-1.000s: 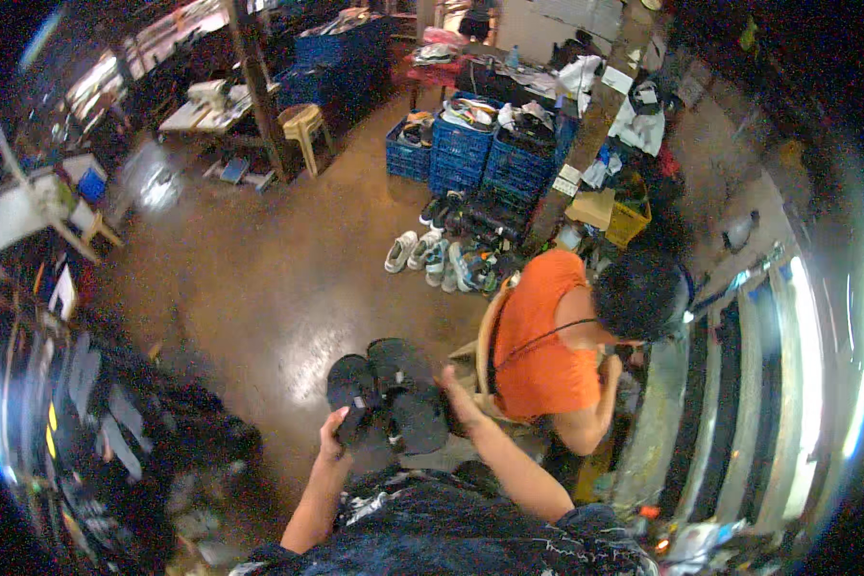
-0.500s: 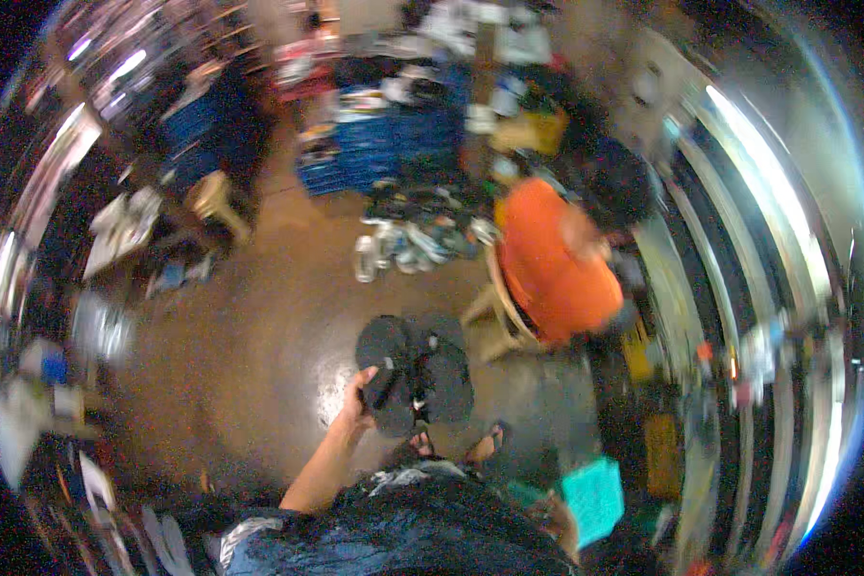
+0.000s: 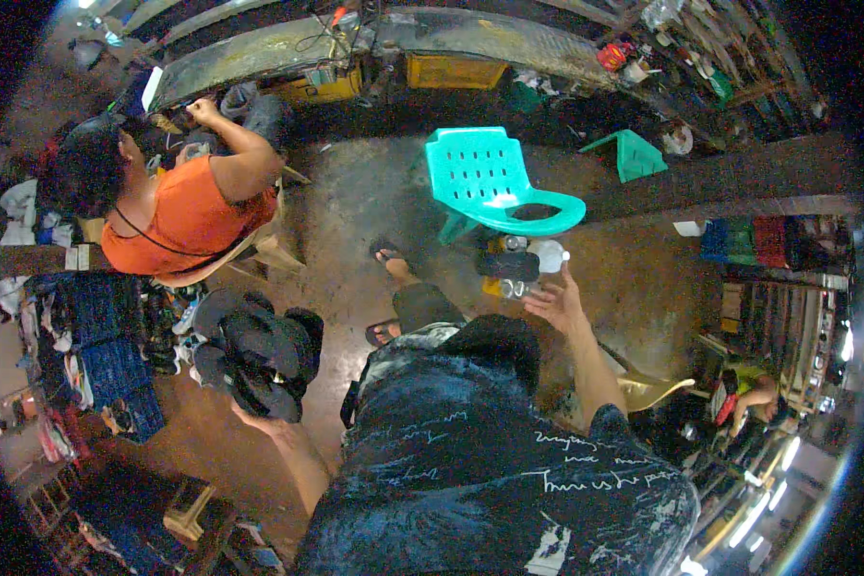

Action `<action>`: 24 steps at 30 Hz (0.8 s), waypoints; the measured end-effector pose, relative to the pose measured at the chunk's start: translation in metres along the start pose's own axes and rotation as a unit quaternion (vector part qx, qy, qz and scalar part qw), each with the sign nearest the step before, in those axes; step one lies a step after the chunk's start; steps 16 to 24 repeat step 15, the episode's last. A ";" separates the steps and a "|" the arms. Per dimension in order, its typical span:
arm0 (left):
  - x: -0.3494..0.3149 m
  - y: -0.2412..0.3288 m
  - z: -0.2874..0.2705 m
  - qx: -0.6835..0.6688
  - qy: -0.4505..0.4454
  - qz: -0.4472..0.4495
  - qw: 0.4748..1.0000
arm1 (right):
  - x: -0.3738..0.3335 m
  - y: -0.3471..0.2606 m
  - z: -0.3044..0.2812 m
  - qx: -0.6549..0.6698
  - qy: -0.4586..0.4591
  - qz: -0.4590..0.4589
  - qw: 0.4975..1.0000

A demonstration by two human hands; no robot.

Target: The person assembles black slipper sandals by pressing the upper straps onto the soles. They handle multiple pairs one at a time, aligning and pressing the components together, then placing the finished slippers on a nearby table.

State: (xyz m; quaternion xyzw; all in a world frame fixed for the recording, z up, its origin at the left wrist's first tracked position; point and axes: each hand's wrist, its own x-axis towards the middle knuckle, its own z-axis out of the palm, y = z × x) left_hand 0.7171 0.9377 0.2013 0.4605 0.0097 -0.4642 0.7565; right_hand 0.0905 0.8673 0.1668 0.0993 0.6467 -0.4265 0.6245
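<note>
At the left, my left hand point(image 3: 264, 422) is closed around the near side of a bundle of black sandals point(image 3: 259, 350), holding them above the floor; its fingers are mostly hidden beneath them. Out to the right, my right hand point(image 3: 555, 300) reaches forward with its fingers apart and nothing in them. Just beyond its fingertips are a translucent white container point(image 3: 549, 255), a dark oblong item point(image 3: 509, 267) and a small clear round container point(image 3: 515, 288). Behind these stands a turquoise plastic chair point(image 3: 480, 173).
A co-worker in an orange top point(image 3: 187, 216) sits on a beige chair point(image 3: 274, 254) at the left. Blue crates point(image 3: 115, 370) stand at the far left. A long bench point(image 3: 288, 62) runs along the back, with a yellow crate point(image 3: 456, 72) beneath. A turquoise stool point(image 3: 634, 156) is farther right.
My view has swung right, so the co-worker now appears at the left and the turquoise chair ahead. My right hand has come into plain view, reaching out. The left hand still holds the black sandals.
</note>
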 end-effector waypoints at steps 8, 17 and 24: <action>-0.019 0.018 -0.008 0.194 -0.009 0.137 0.971 | 0.155 -0.039 0.085 0.100 -0.102 -0.199 0.970; -0.083 -0.016 0.025 -0.094 0.292 0.165 0.937 | 0.308 -0.148 0.134 -0.294 -0.249 -0.331 0.862; -0.083 -0.016 0.025 -0.094 0.292 0.165 0.937 | 0.308 -0.148 0.134 -0.294 -0.249 -0.331 0.862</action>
